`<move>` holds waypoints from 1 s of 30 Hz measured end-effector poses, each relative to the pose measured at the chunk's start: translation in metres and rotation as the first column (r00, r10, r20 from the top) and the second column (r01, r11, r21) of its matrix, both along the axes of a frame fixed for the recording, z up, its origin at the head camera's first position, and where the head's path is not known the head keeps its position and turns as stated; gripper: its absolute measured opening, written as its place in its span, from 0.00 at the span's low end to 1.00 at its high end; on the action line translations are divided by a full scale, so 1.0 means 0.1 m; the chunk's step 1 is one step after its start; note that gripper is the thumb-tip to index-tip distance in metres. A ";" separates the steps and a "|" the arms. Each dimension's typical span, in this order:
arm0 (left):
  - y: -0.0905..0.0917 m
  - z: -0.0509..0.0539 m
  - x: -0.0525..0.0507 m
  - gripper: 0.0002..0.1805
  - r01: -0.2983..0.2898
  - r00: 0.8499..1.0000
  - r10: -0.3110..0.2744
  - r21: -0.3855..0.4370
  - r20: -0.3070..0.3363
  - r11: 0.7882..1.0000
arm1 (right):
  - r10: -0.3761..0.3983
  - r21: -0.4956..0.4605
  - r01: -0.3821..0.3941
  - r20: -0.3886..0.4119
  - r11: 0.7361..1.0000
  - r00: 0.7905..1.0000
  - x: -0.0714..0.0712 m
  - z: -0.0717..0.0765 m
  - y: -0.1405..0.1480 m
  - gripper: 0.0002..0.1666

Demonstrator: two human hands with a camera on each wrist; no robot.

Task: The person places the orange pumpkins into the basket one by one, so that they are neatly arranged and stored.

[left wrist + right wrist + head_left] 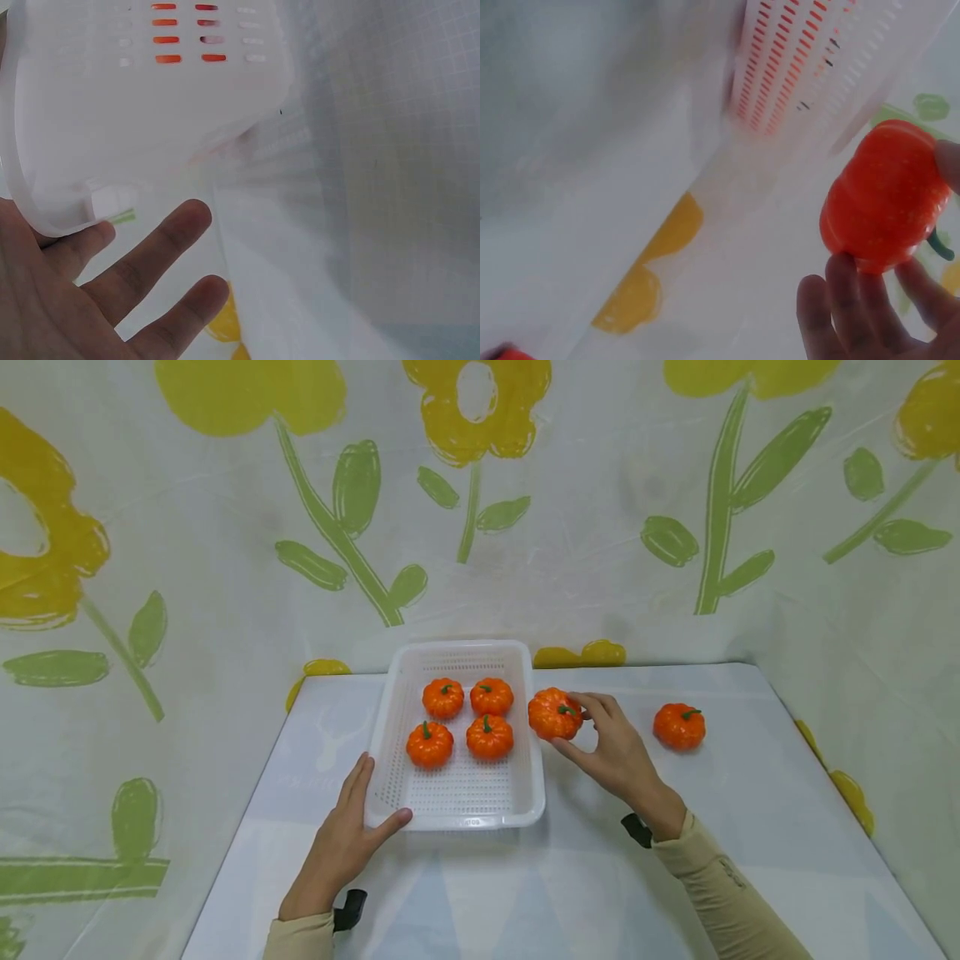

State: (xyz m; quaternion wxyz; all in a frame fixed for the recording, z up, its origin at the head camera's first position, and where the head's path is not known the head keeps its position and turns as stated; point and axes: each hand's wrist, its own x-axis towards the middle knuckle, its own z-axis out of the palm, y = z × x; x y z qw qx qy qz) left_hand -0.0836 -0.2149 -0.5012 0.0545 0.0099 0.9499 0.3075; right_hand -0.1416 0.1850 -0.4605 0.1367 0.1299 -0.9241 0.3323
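Observation:
A white perforated plastic basket (468,818) stands on the table with several small orange toy pumpkins (490,737) inside. My left hand (341,843) holds its near left corner, thumb over the rim and fingers along the outer side; in the left wrist view some fingers (169,247) stretch out free of the wall. Between thumb and fingers, my right hand (618,756) pinches another toy pumpkin (553,713) by its sides, at the basket's right rim. The right wrist view shows this pumpkin (885,195) beside the basket's slotted wall (780,75).
One more toy pumpkin (679,727) lies on the table (750,827), right of my right hand. Behind the table and at both sides hangs a pale cloth (577,552) printed with yellow flowers and green leaves.

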 end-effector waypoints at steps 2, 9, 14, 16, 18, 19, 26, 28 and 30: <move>0.00 0.00 0.00 0.63 -0.002 1.000 0.002 0.003 0.001 1.000 | 0.010 -0.013 -0.010 0.004 1.000 1.000 -0.01 0.01 -0.04 0.45; 0.01 -0.01 -0.01 0.63 -0.003 1.000 0.003 0.006 0.003 1.000 | 0.069 -0.024 -0.070 -0.027 0.997 0.997 -0.02 0.03 -0.17 0.44; 0.01 -0.01 -0.01 0.63 -0.004 1.000 0.004 0.007 0.002 1.000 | 0.114 -0.001 -0.114 -0.044 0.993 0.992 -0.03 0.04 -0.28 0.44; 0.01 -0.01 -0.02 0.63 -0.003 1.000 0.003 0.010 -0.001 1.000 | 0.133 0.009 -0.132 -0.048 0.991 0.990 -0.03 0.04 -0.31 0.44; 0.01 -0.01 -0.02 0.63 -0.002 1.000 0.002 0.012 -0.001 1.000 | 0.159 0.018 -0.158 -0.058 0.987 0.986 -0.03 0.03 -0.35 0.44; 0.01 -0.01 -0.02 0.63 -0.002 1.000 0.002 0.013 0.000 1.000 | 0.170 0.022 -0.169 -0.063 0.985 0.983 -0.03 0.02 -0.38 0.44; 0.01 -0.01 -0.01 0.63 0.001 1.000 -0.001 0.021 -0.004 1.000 | 0.265 0.101 -0.256 -0.099 0.961 0.959 -0.03 -0.02 -0.56 0.42; 0.01 -0.01 -0.01 0.63 0.002 1.000 -0.002 0.023 -0.006 1.000 | 0.293 0.142 -0.279 -0.090 0.950 0.952 -0.03 -0.01 -0.63 0.40; 0.01 -0.01 -0.01 0.63 0.004 1.000 -0.004 0.022 -0.007 1.000 | 0.330 0.193 -0.312 -0.073 0.930 0.941 -0.03 -0.01 -0.69 0.40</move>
